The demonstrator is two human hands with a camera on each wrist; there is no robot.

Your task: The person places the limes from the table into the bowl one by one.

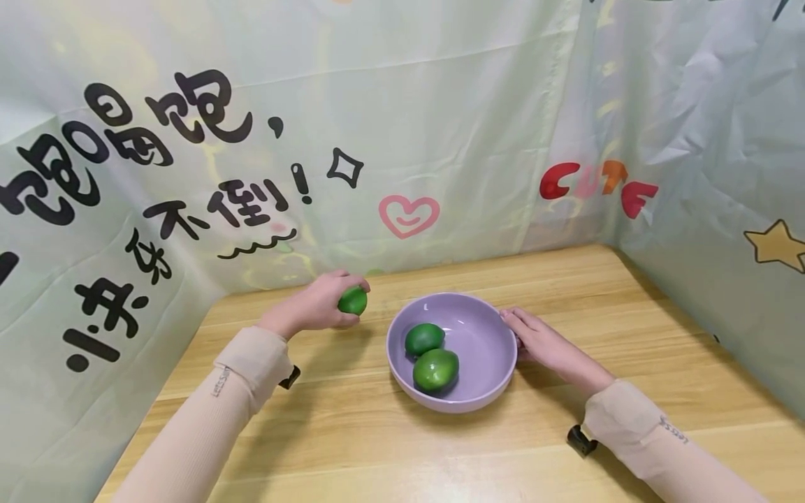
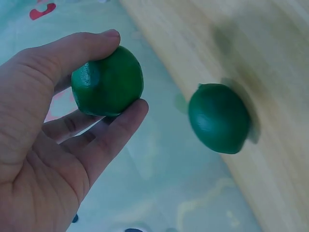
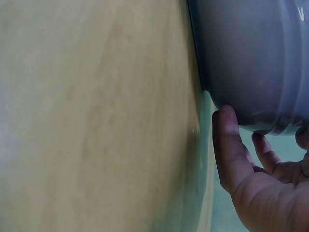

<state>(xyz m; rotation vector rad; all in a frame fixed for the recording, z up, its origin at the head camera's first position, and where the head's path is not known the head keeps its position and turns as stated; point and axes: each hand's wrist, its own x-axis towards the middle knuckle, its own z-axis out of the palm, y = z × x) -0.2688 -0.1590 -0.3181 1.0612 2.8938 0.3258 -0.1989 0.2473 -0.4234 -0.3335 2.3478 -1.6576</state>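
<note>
Between its thumb and fingers, my left hand holds a green lime above the table, left of a lilac bowl. The left wrist view shows this held lime close up, pinched by the fingertips. Another lime lies on the table beyond that hand; in the head view I cannot make it out. Two limes, a darker one and a brighter one, lie together in the left part of the bowl. My right hand grips the bowl's right side, its fingers against the outer wall.
The wooden table carries the bowl and is enclosed by a pale printed cloth at the back and both sides. Black camera mounts sit at the left cuff and the right cuff.
</note>
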